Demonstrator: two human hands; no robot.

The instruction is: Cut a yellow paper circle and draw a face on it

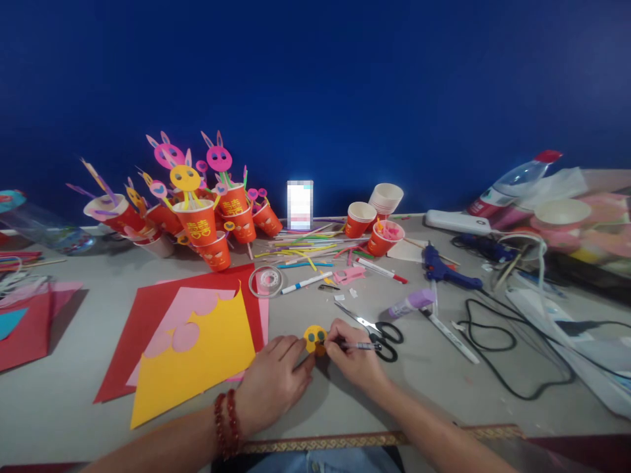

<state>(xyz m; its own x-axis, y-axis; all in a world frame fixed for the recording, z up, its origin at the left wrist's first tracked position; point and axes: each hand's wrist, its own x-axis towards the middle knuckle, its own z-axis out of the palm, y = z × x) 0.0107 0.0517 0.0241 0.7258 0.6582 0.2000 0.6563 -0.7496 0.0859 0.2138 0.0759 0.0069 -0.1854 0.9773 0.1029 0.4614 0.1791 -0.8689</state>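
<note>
currently, a drawing step seems to be in hand on a small round yellow paper cut-out (pixel 316 341) with two dark green eye spots, lying on the grey tabletop (pixel 320 407) between the hands. the right hand (pixel 355 360) is closed around a slim dark-barrelled pen (pixel 362 345); the left hand (pixel 273 378) lies half spread, fingertips at the cut-out's left edge, seemingly steadying it rather than gripping. the next move likely calls for a light stroke and a still cut-out. fingers cover part of its rim, and whether the pen's tip touches paper is too small to tell. the glowing white screen (pixel 300 205) is pixelated.
</note>
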